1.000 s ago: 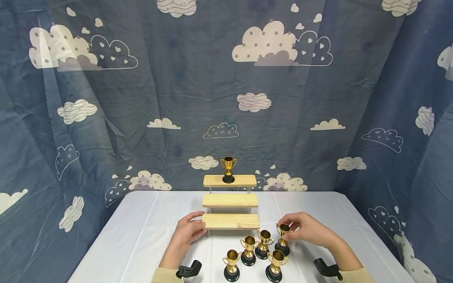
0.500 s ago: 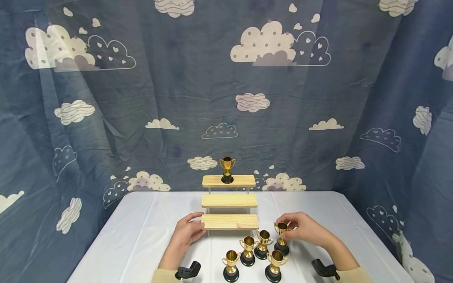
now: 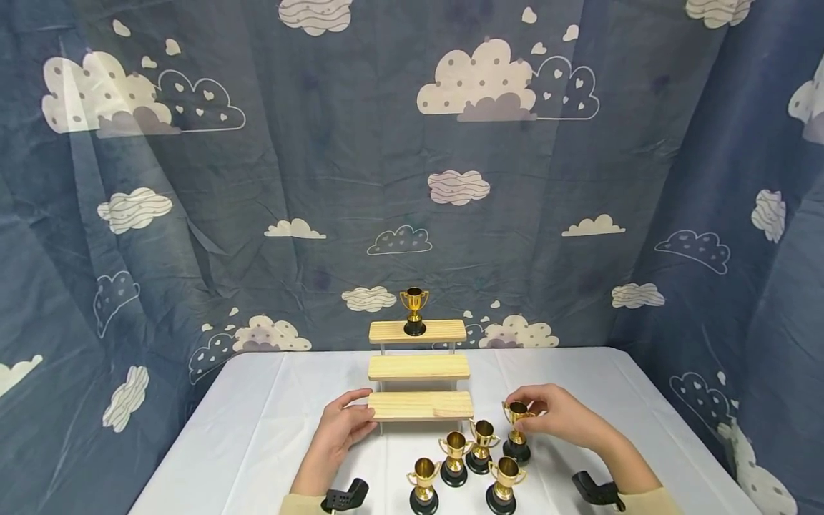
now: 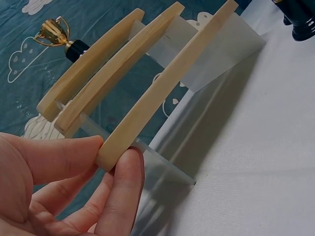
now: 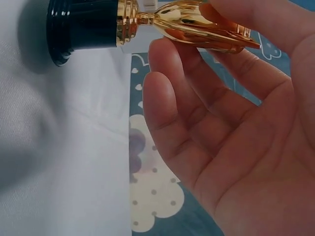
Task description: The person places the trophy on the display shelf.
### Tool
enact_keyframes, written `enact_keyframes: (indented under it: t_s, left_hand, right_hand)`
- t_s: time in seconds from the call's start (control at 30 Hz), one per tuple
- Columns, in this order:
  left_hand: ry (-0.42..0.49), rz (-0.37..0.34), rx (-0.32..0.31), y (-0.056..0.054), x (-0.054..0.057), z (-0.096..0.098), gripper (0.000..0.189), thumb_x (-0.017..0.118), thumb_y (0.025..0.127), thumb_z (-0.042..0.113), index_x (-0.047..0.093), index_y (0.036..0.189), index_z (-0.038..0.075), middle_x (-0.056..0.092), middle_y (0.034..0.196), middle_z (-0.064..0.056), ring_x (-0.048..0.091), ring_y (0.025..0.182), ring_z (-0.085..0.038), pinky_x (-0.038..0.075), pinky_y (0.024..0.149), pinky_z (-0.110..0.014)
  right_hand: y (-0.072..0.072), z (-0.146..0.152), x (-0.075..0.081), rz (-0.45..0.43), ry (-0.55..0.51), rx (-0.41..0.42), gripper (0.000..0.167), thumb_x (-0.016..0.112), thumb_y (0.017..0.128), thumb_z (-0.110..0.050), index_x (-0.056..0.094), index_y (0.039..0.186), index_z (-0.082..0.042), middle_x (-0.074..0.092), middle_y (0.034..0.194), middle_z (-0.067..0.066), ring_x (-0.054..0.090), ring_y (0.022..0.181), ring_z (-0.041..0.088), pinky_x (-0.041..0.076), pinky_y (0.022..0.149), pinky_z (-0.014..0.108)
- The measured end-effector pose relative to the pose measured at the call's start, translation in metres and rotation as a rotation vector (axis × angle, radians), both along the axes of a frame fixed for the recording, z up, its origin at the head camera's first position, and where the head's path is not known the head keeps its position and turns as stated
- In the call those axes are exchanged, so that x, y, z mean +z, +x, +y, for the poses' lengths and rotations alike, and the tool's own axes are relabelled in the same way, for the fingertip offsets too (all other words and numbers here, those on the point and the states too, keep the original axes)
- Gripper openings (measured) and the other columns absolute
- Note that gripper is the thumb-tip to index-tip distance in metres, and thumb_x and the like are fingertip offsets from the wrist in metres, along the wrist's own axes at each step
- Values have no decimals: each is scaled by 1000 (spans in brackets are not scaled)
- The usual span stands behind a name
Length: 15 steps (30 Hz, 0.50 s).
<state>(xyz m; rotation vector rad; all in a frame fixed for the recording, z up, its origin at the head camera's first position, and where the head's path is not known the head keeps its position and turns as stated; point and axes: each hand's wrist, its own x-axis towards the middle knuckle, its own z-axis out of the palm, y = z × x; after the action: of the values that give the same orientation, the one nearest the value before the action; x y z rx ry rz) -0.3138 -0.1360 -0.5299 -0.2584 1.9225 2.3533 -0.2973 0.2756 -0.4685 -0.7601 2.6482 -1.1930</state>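
Observation:
My left hand (image 3: 339,431) pinches the left end of the lowest wooden board of a three-tier display stand (image 3: 420,406). In the left wrist view, thumb and fingers grip that board (image 4: 162,93) from both faces. A gold trophy cup (image 3: 415,301) with a black base stands on the top board. To the right of the stand, my right hand (image 3: 558,417) holds another trophy cup (image 3: 517,430) by its gold bowl, upright. The right wrist view shows its black base (image 5: 88,24) at the white cloth, with a shadow beside it; whether they touch I cannot tell.
Several more trophy cups stand in front of the stand, among them one at the left (image 3: 423,486), one in the middle (image 3: 454,459) and one at the front right (image 3: 505,486). A blue cloud-patterned curtain (image 3: 360,143) hangs behind the white-covered table (image 3: 257,429).
The trophy cup in my right hand has risen very slightly. My left hand keeps its grip on the lowest board, and the head view has shifted a little.

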Motion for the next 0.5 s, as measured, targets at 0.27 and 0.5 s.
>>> enact_keyframes:
  t_s: [0.27,0.5]
  left_hand:
    - [11,8,0,-1,0,-2,57,71,81,-7,57,136,-4,67,97,-16,72,80,-22,61,75,-35]
    - [9,-8,-7,0,2,-2,58,70,81,-8,56,137,-2,67,101,-18,71,83,-22,60,77,-35]
  right_hand:
    - [-1,1,6,28,16,-2,34,80,86,-22,70,117,-12,69,107,2,66,82,20,54,70,29]
    - [-2,-2,11,45,49,-33,35,81,84,-22,71,117,-14,69,107,-2,64,84,20,54,71,30]
